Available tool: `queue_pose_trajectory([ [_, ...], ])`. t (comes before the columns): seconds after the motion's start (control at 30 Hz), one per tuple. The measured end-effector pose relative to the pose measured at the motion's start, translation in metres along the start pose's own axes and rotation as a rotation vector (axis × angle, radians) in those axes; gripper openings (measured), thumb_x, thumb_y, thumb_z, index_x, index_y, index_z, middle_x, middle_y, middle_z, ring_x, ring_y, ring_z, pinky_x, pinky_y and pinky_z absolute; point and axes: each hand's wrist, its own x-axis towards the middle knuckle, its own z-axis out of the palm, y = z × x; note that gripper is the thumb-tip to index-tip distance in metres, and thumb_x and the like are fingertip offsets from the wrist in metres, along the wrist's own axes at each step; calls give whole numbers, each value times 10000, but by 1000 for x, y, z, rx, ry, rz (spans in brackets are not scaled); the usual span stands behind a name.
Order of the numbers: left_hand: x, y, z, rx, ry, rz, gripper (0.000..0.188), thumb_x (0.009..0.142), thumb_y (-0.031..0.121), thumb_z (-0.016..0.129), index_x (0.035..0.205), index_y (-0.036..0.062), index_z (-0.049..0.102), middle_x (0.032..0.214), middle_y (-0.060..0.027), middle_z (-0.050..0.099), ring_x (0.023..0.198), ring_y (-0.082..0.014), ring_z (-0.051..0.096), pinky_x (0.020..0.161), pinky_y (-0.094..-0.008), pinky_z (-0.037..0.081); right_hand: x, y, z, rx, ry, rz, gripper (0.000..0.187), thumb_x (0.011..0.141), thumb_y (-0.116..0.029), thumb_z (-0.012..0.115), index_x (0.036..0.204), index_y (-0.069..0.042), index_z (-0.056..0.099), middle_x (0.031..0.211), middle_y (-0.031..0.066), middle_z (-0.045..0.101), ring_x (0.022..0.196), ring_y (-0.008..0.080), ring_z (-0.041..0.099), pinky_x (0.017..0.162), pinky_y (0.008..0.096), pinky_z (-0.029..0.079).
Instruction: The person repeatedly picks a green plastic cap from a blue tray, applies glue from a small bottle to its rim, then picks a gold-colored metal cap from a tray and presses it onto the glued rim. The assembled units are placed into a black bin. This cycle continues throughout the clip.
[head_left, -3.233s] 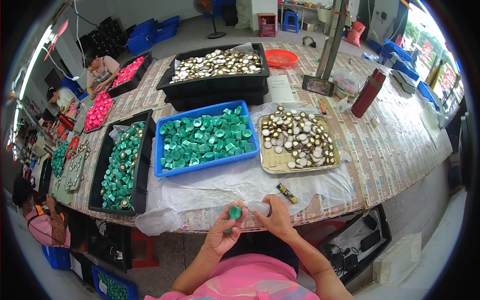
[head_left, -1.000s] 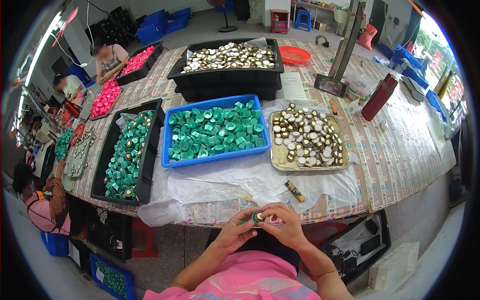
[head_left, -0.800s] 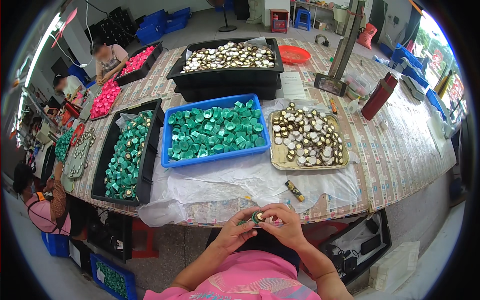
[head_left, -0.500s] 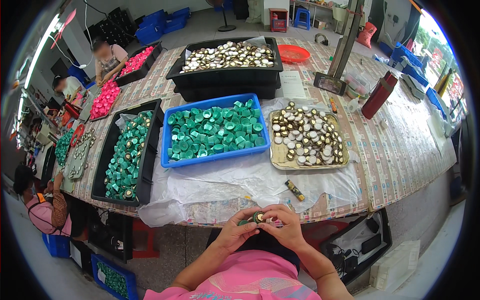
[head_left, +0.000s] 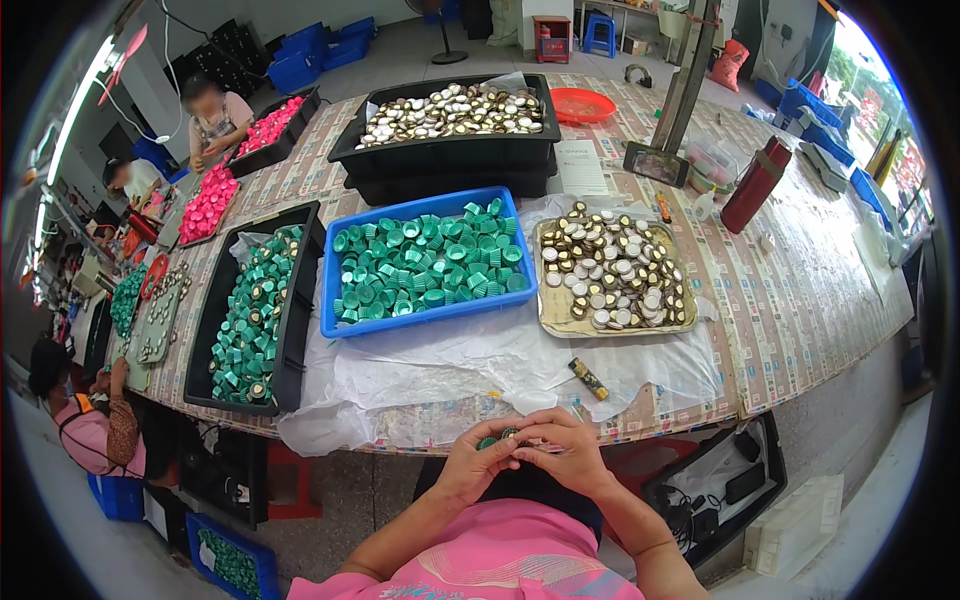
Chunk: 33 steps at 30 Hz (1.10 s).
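Close to my body, just off the near table edge, my two hands meet. My left hand (head_left: 470,468) is closed on a small green fluted foil cup (head_left: 486,442). Fingers of my right hand (head_left: 566,452) pinch a second little cup piece (head_left: 510,433) beside it; they cover most of it, so its contents barely show. Beyond my hands stands a blue tray (head_left: 430,322) of loose green fluted cups (head_left: 425,255). To its right, a shallow beige tray (head_left: 615,332) holds many small round discs (head_left: 610,270) with white or gold faces and dark rims.
At left, a black tray (head_left: 314,250) contains green cups, some with discs inside. Stacked black trays (head_left: 450,160) of discs stand farther back. A patterned tube (head_left: 589,379) lies on white sheeting (head_left: 460,375). Right are a phone (head_left: 656,164) and red flask (head_left: 757,186). Co-workers (head_left: 215,120) sit left.
My right fingers have closed farther over the cup piece, hiding the gold-faced disc that showed in it before. Both hands stay in nearly the same place.
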Motion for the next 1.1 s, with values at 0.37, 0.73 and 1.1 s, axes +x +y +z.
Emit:
queue_pose_trajectory([
  [0.37, -3, 8, 6, 190, -27, 57, 317, 944, 127, 577, 1229, 4, 514, 1041, -80, 607, 904, -138, 621, 692, -243, 561, -4, 4, 1, 81, 26, 20, 228, 759, -44, 760, 976, -60, 692, 1006, 69, 634, 817, 127, 631, 680, 239, 510],
  [0.73, -7, 5, -2, 288, 7, 159, 227, 939, 86, 565, 1150, 7, 536, 938, -66, 598, 683, -89, 572, 563, -229, 528, -7, 6, 4, 85, 15, 20, 211, 774, -14, 725, 976, -63, 686, 986, 64, 647, 771, 128, 615, 629, 239, 490],
  [1.1, -32, 153, -96, 339, 701, 827, 225, 890, 96, 633, 1111, 81, 598, 968, -13, 625, 532, -23, 444, 452, -180, 379, -6, 8, 7, 88, 25, 20, 118, 775, -3, 715, 886, -37, 694, 902, 56, 664, 716, 90, 591, 602, 216, 461],
])
